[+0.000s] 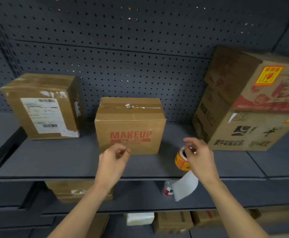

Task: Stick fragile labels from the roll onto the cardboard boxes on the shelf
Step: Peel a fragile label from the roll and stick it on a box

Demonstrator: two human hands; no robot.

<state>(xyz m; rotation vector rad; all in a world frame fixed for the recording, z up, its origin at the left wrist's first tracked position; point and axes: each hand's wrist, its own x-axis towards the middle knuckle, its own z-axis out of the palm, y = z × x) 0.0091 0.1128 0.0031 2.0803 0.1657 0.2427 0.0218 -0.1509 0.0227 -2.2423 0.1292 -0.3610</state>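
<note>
At lower right, the right hand (198, 155) pinches the label roll (181, 160) standing on the shelf (54, 165), left hand (113, 158) loosely curled and empty; stacked right boxes (253, 103) labelled, MAKEUP box (130, 126) and left box (42, 107) unlabelled.

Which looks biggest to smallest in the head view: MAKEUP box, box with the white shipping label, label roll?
1. MAKEUP box and shipping-label box: they look alike, and the MAKEUP box stands nearer, so unranked.
2. Label roll, clearly smallest.

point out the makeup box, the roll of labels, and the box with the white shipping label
MAKEUP box (130, 133), head view, front face at the red lettering.
label roll (180, 160), head view, outer printed side.
shipping-label box (44, 115), head view, white label.
</note>
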